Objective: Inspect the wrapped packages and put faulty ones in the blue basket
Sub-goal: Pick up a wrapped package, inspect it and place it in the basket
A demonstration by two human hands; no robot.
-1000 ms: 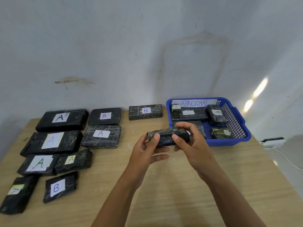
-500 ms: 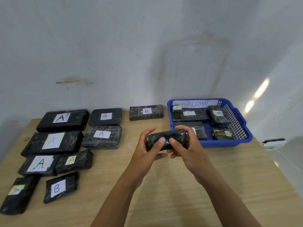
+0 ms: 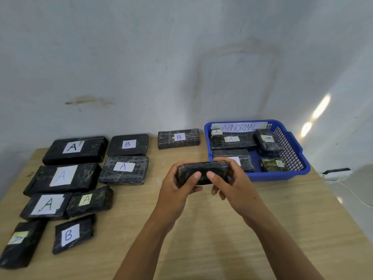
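Gripping the black wrapped package [image 3: 202, 169] at its two ends, the left hand [image 3: 175, 187] and right hand [image 3: 235, 185] hold it level above the table [image 3: 262, 229] at the frame's centre, just left of the blue basket [image 3: 282, 176]. Fingers curl behind it and both thumbs press its near face. A second ago the right fingers draped over its top and a pale label showed at its right end; no label shows on it now. Lettered packages [image 3: 74, 149] at left lie unchanged.
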